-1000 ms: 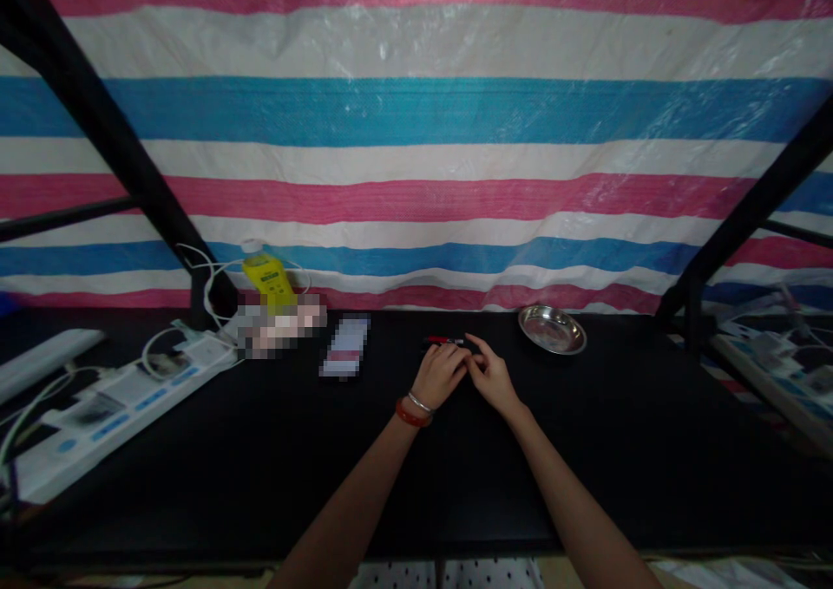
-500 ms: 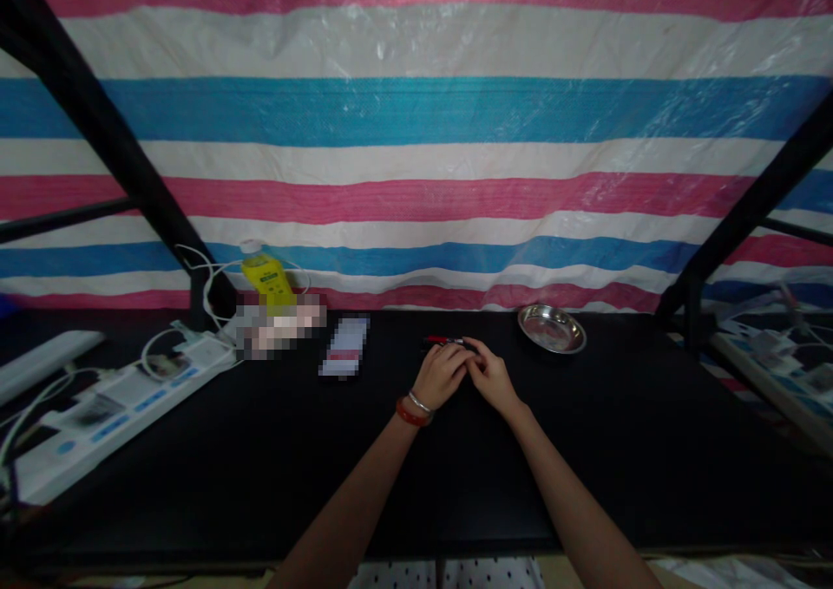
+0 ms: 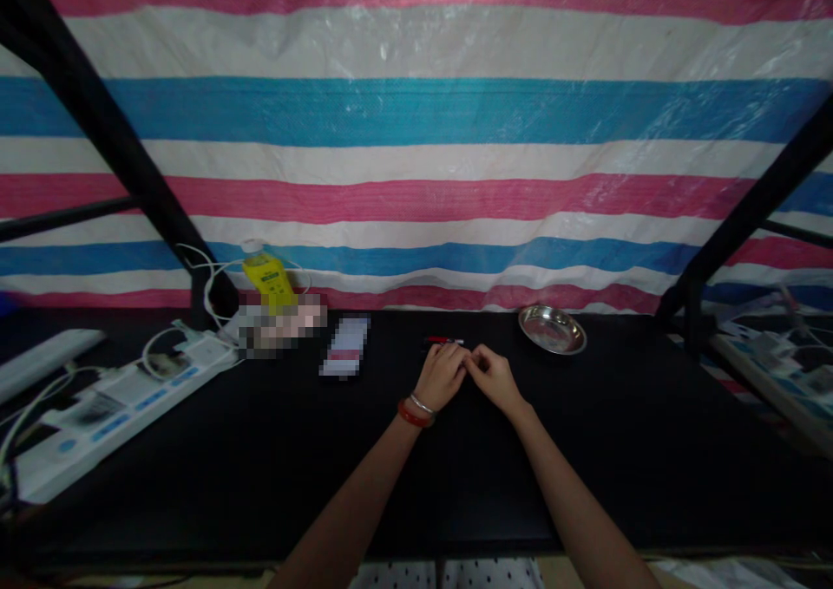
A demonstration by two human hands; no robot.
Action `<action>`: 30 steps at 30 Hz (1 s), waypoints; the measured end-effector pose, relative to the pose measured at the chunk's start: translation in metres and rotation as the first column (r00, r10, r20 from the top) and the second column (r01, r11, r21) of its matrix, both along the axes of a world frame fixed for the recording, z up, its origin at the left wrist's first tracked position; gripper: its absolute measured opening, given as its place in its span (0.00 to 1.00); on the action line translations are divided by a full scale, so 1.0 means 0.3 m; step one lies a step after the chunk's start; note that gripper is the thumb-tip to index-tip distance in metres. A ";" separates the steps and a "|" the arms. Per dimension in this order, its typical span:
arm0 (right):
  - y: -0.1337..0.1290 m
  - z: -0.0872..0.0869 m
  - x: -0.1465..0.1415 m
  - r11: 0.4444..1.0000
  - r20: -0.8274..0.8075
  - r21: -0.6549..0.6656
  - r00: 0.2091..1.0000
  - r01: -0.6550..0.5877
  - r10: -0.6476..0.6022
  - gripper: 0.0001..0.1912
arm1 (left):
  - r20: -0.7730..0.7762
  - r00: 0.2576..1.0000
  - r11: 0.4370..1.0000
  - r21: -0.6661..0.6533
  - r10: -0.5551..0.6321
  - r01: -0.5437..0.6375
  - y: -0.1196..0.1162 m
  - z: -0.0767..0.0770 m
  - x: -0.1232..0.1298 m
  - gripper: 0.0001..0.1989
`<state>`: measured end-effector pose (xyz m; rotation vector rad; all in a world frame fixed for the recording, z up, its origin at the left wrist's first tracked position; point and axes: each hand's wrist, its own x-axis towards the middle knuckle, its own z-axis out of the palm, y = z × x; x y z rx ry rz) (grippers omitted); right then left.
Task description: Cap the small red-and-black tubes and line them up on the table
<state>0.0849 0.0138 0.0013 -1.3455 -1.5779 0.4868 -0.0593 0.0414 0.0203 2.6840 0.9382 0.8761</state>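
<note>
My left hand [image 3: 440, 379], with a silver and a reddish bangle at its wrist, is closed with its fingers bent down over the dark tabletop. The thumb and index finger of my right hand [image 3: 497, 382] are pinched together, their tips meeting the fingertips of the left. Whatever is between the fingertips is too small or hidden to make out. Just beyond the left knuckles lies a slim red and black pen-like object [image 3: 445, 340] with a silvery end, partly covered by that hand. To the right and farther back rests a round shiny metal dish [image 3: 553, 329].
Left of my hands lies a blurred-out phone [image 3: 345, 346]. Behind it stand a yellow bottle [image 3: 268, 278] and a pixelated pinkish thing [image 3: 286, 324]. A white power strip [image 3: 130, 411] with cables runs along the left. Striped sheeting [image 3: 416, 199] hangs behind, between black frame bars.
My right index finger, stretched toward the red object before, has drawn back and curled into a pinch. The left hand has barely shifted. The dish and phone stay put.
</note>
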 end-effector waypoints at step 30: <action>0.012 -0.026 0.010 0.882 0.643 -0.032 0.685 0.471 -0.343 0.09 | -0.221 0.940 0.962 -0.024 0.259 -0.270 0.015 0.001 -0.015 0.15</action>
